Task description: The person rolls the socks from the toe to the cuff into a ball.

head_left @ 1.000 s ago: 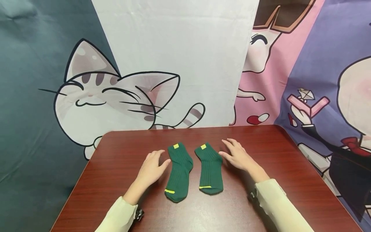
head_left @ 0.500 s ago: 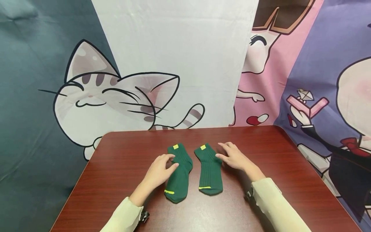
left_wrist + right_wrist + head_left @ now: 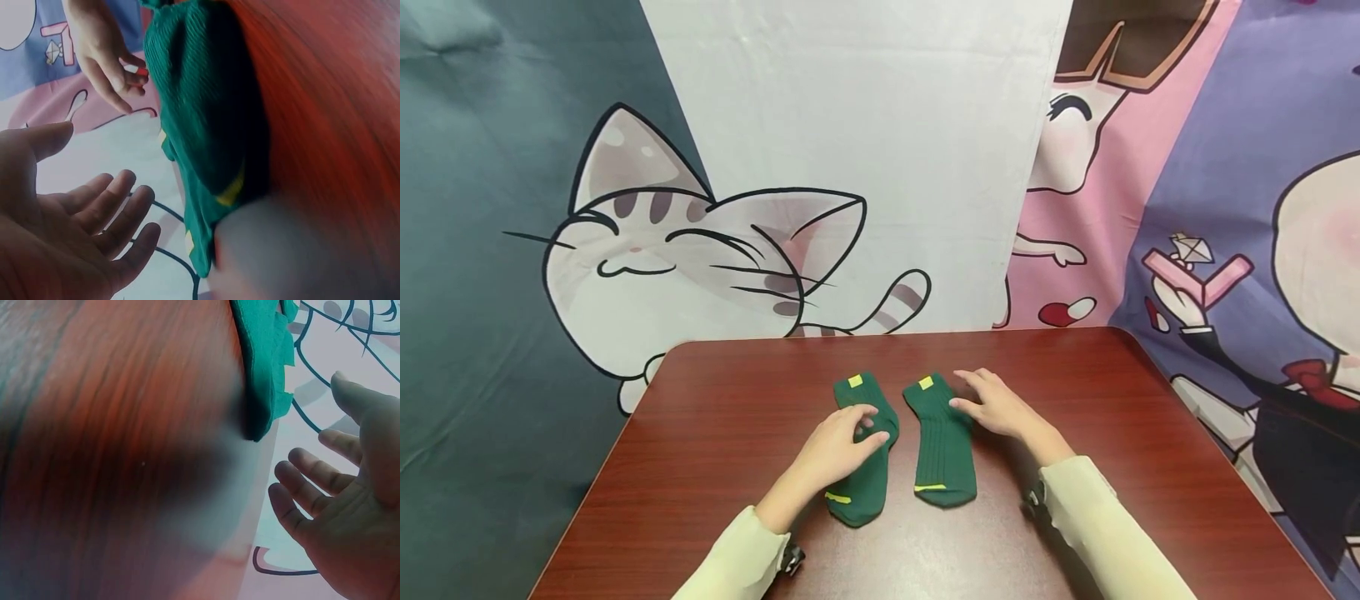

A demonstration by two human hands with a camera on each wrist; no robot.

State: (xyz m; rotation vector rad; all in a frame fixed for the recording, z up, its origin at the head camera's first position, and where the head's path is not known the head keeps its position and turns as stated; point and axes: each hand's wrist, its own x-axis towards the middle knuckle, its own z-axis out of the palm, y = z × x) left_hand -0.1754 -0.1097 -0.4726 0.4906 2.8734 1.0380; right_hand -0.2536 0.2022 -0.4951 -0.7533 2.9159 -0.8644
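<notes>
Two green socks (image 3: pixel 945 454), yellow square (image 3: pixel 927 383) at each far end, lay apart; left hand (image 3: pixel 833 447), right hand (image 3: pixel 1000 409) hovered near, fingers loose, released.

- Head view: bright, even light; backdrop (image 3: pixel 880 125) crisp, its printed lines clear.
- Tabletop (image 3: pixel 887 558): pale, diffuse glare near bottom centre; soft-edged shadow beside right sleeve (image 3: pixel 1112 525).
- Left wrist view: dimmer; left hand (image 3: pixel 69 244) shaded against brighter backdrop; out-of-focus grey patch lower right.
- Right wrist view: murky, hazy; right hand (image 3: pixel 353 512) shaded, tabletop smeared by blur.
</notes>
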